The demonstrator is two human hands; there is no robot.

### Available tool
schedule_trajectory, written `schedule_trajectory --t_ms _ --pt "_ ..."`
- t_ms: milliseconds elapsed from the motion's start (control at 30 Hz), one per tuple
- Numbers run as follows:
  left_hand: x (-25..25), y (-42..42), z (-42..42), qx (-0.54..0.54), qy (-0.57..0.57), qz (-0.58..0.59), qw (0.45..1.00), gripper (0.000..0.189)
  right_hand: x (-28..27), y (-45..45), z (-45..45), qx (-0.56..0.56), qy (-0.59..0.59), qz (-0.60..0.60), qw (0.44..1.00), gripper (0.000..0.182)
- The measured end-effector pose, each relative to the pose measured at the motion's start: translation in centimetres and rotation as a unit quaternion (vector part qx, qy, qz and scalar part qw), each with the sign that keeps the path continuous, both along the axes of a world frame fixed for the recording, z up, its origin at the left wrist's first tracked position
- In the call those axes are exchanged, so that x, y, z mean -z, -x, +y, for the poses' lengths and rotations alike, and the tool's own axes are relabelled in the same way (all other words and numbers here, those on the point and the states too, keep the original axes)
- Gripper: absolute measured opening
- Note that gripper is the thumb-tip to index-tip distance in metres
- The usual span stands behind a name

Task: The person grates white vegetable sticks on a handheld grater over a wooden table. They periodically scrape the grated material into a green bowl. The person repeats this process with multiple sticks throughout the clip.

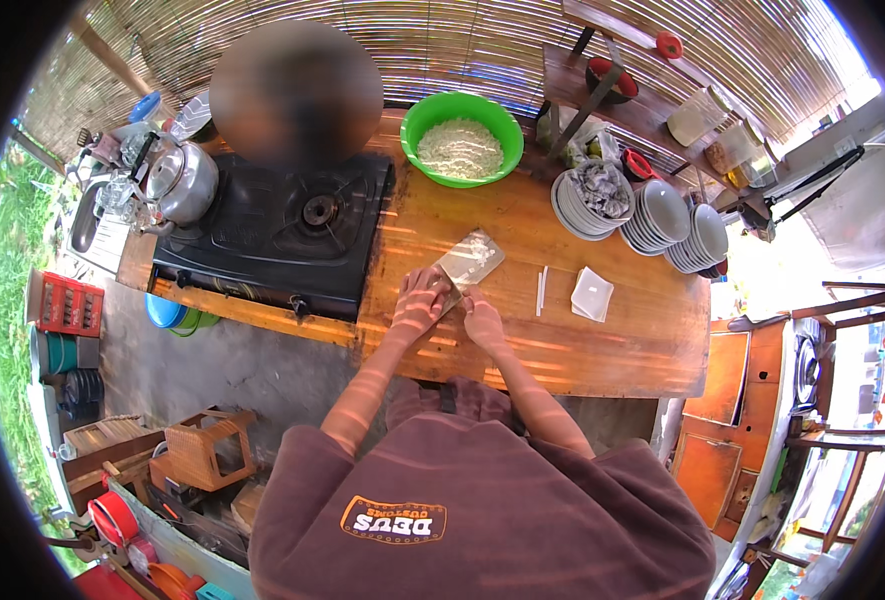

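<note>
A small pale cutting board lies aslant on the wooden counter in front of me. Chopped white pieces are scattered over its far half. My left hand rests on the near left part of the board with bent fingers; anything beneath them is hidden. Beside it, my right hand is closed around what looks like the handle of a knife, its thin blade close to the left fingertips. To the right lie two thin white strips and a small stack of white squares.
A green basin of white grated or cooked food stands behind the board. Left is a black gas stove with a metal kettle. Stacked bowls line the right rear, below a wooden shelf. A blurred patch covers the area behind the stove.
</note>
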State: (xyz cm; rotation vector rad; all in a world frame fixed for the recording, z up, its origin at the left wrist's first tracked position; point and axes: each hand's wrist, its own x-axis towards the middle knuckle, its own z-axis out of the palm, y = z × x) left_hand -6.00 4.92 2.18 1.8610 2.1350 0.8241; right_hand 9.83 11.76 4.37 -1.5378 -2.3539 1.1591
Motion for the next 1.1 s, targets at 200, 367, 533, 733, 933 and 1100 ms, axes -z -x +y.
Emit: schedule_trajectory --t_ms 200,367,533,733,933,1100 --pt "-0.1 0.2 -0.5 0.0 0.01 0.005 1.0 0.024 1.3 -1.3 -1.3 0.008 -0.051 0.031 0.998 0.021" --pt "0.5 0.4 -1.0 -0.009 0.021 -0.007 1.0 0.024 0.7 1.4 -0.6 0.031 -0.009 0.048 0.998 0.02" --pt "0.5 0.7 -1.1 -0.007 0.033 -0.03 0.999 0.023 -0.4 0.2 -2.2 0.034 0.002 0.014 0.999 0.024" --pt "1.0 1.0 -1.7 -0.012 0.027 -0.072 0.997 0.022 1.4 2.1 -1.7 0.076 -0.01 0.06 0.995 0.019" --pt "1.9 1.5 -2.2 -0.029 0.009 -0.077 0.997 0.021 0.7 0.8 -3.8 0.06 -0.041 0.043 0.996 0.019" --pt "1.2 1.3 -2.2 -0.042 0.004 -0.09 0.995 0.02 1.7 2.9 -2.9 0.077 -0.035 0.035 0.996 0.02"
